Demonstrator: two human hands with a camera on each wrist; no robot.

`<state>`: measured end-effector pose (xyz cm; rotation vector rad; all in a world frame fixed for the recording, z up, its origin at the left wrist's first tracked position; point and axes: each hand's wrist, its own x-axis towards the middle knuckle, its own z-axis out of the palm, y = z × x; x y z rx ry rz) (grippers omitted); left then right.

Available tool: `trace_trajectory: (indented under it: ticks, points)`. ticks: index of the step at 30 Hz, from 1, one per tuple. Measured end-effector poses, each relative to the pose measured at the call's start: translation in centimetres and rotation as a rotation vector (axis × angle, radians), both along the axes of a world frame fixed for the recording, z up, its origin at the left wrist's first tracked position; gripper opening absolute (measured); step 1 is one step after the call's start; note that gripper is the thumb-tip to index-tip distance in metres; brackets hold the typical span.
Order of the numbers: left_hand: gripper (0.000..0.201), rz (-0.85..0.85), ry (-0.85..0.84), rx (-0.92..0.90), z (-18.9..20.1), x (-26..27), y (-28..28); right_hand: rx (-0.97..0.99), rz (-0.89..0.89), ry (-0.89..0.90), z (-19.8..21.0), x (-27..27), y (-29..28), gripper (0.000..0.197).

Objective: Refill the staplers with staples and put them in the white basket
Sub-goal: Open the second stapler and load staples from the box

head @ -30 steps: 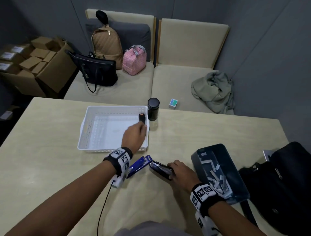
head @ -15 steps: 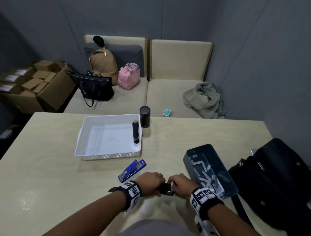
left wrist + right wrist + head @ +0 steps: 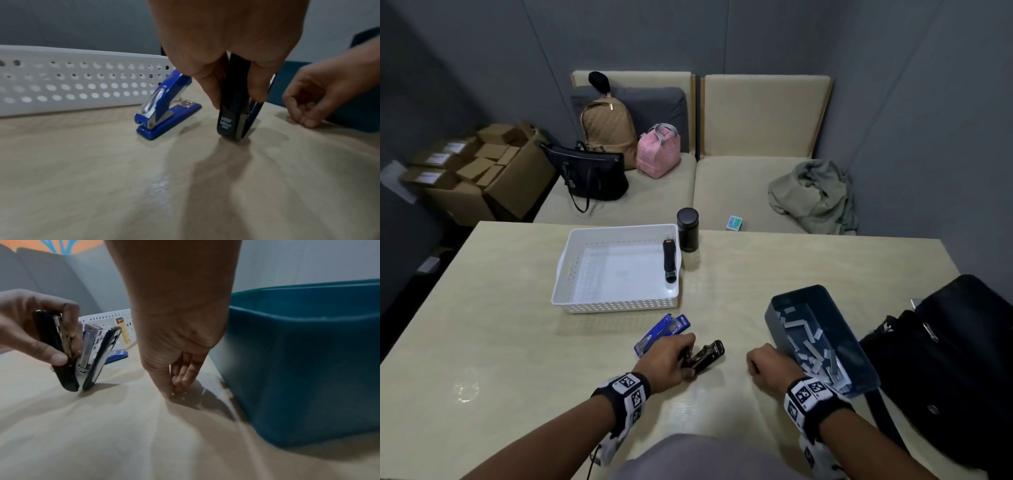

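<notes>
Head: left hand [image 3: 666, 358] grips opened black stapler [image 3: 705, 354] on table [image 3: 500, 342], near white basket [image 3: 616, 301]
Left wrist: stapler stands on hinge end, could tip
Right wrist: right hand [image 3: 180, 363], fingers loosely together, empty, beside staple bin [image 3: 304, 353]; strip may jam

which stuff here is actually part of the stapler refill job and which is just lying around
Part of the job:
black stapler held open by left hand
blue stapler
stapler in basket
white basket
blue bin of staples

Lying about:
black flask
black bag
bags on sofa
cardboard boxes
</notes>
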<state>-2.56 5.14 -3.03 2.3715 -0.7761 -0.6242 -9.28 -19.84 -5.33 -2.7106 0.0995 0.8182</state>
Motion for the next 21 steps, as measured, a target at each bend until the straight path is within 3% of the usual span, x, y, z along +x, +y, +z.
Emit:
trace_trajectory:
  ticks: [3,7,9,11,14,21]
  points:
    - [0.034,-0.004,-0.032,0.045,0.1,0.3,0.4,0.122,0.020,-0.061,-0.1,-0.2,0.8,0.041]
    - [0.024,-0.178,-0.120,0.117,0.3,0.2,-0.2,0.320,0.095,-0.267,1.0,1.0,3.0,0.061]
    - [0.022,-0.223,-0.121,0.100,0.3,0.0,-0.7,0.301,0.156,-0.320,1.2,1.4,4.1,0.050]
    - [0.024,-0.231,-0.113,0.065,0.2,0.0,-1.2,0.247,0.195,-0.348,1.3,1.7,5.0,0.028]
    - [0.027,-0.175,-0.092,0.001,0.4,0.2,-1.2,0.177,0.063,-0.299,0.8,2.0,4.7,0.012]
    - [0.021,-0.141,-0.209,0.007,-0.1,0.4,1.5,0.034,0.181,-0.197,-0.9,1.6,3.0,0.022]
